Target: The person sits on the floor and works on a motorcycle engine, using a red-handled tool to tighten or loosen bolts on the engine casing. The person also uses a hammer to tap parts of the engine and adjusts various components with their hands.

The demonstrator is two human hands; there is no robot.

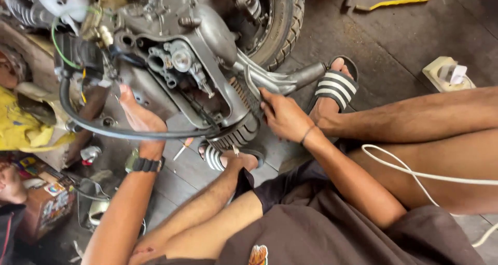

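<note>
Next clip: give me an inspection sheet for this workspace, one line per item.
Surface: dark floor, stained.
Job's things: scooter engine with its cover off; rear tyre beside it.
Clutter: yellow-handled tool, pale box, cardboard box.
Grippers: left hand on the engine casing; right hand at the casing's lower edge, whether it grips anything cannot be told.
Cables: black hose, green wire, white cord.
Surroundings: another person partly visible at left.
</note>
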